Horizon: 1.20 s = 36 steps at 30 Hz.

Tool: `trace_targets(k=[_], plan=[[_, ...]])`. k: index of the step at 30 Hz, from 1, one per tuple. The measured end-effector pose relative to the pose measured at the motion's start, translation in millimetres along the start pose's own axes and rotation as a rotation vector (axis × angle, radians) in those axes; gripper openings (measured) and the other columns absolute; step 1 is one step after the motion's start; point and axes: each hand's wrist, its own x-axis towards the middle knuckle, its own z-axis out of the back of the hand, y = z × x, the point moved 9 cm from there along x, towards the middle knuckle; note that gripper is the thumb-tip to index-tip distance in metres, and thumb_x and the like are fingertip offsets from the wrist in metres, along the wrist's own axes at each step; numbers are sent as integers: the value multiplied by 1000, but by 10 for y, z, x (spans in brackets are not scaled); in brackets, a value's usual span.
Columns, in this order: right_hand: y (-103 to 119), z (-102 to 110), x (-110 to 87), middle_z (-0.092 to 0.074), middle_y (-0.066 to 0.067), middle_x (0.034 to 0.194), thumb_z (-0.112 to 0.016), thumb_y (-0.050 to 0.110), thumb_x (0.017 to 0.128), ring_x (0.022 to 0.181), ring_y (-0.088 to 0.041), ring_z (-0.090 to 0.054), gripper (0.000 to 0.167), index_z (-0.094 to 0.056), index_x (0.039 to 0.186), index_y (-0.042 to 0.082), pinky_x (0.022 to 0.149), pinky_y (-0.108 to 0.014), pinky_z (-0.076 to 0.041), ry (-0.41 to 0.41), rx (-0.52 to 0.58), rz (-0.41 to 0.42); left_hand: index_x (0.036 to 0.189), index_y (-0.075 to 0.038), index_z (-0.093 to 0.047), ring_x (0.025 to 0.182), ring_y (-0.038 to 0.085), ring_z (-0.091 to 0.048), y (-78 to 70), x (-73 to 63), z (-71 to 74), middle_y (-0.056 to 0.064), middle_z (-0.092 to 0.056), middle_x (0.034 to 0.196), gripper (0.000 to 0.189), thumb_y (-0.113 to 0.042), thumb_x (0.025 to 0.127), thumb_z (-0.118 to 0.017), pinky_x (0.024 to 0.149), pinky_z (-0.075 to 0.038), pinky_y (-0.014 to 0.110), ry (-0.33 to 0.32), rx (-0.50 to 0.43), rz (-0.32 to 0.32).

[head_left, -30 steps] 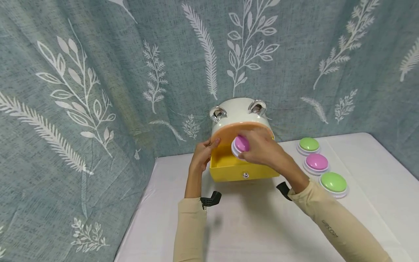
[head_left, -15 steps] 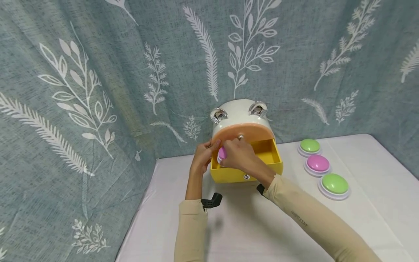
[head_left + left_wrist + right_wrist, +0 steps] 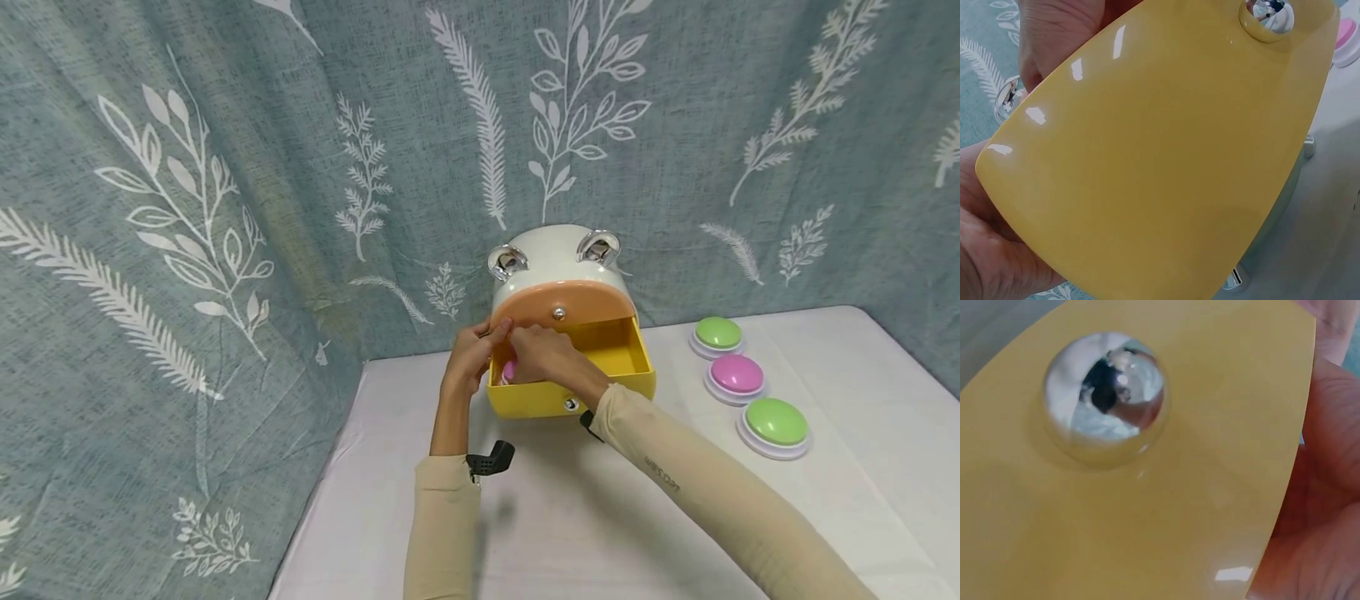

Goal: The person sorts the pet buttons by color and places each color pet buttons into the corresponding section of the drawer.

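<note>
Reaching in: we see the right grip (image 3: 542, 354) inside the yellow drawer (image 3: 525, 406), fingers bent and, as we read it, clamped on the held pink button (image 3: 509, 372).
Held pink button: at the drawer's left end, within its walls; only a sliver shows, so we cannot tell whether it touches the drawer's floor.
Left grip (image 3: 468, 358): clamped on the frog-eyed case (image 3: 555, 254) by the drawer's left wall, thumb against the orange panel (image 3: 570, 300); we take this as steadying.
Silver knob (image 3: 572, 403): on the drawer's front face, neither grip on it.
Button row: right of the drawer on the white surface (image 3: 555, 517), we count three: far green button (image 3: 717, 332), loose pink button (image 3: 737, 374), near green button (image 3: 776, 422); no grip on any.
Drawer work: partway, we judge. Done: drawer pulled out, one button inside it. Left: that button is not yet let go, and three lie outside the drawer, if they belong to the same work; we cannot tell.
</note>
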Motion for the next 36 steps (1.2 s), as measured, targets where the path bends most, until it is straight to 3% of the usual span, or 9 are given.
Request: trace_targets(k=[8,12,16,23,26,30,34,36], plan=[[-42,-63,17,-63,-2,80,-80,27,91,76,-20,-60,23,-71,101,9,66,-31,-44,62,23,9,155,-3,-49,148,34,-50,14,15,17,12,-49,162,69,-39,100,-71,123,-41,51,6,4,4],[-44,-52,-34,-58,-1,74,-79,30,94,70,-19,-59,26,-73,106,8,63,-28,-42,28,52,10,153,-3,-52,145,36,-52,25,7,25,15,-55,156,66,-38,100,-71,122,-42,51,5,2,7],[-49,81,-214,-63,-3,82,-80,30,93,75,-20,-59,33,-72,115,6,63,-30,-46,-127,65,15,154,-2,-49,147,34,-51,20,-15,3,11,-47,164,69,-39,100,-71,122,-43,49,14,4,4],[-106,503,-764,-71,-10,98,-78,23,95,88,-26,-64,26,-73,112,4,76,-40,-57,-426,63,45,160,-4,-41,150,32,-48,3,-11,6,10,-41,168,77,-41,100,-72,123,-42,49,25,31,4],[-216,659,-971,-74,-15,119,-78,20,95,102,-31,-69,32,-73,122,3,85,-47,-60,-515,71,42,160,-4,-39,153,30,-44,-13,-3,28,7,-34,172,79,-40,99,-72,124,-40,48,15,27,6],[-503,833,-1224,-68,-22,129,-76,16,95,109,-39,-66,34,-72,126,2,86,-53,-57,-643,87,-4,160,-3,-38,155,29,-41,-27,-6,39,5,-31,173,80,-41,99,-72,126,-38,48,9,20,8],[-956,978,-1494,-67,-26,117,-71,11,95,100,-46,-63,30,-72,123,0,78,-57,-53,-799,84,-80,161,-3,-37,155,29,-40,3,-7,23,5,-31,173,80,-41,99,-72,126,-38,47,9,18,23],[-1235,1002,-1572,-65,-28,115,-68,9,95,98,-48,-61,28,-71,122,0,74,-59,-51,-822,80,-133,161,-3,-37,155,29,-42,18,-1,18,6,-32,173,80,-41,99,-72,125,-38,47,10,21,24]])
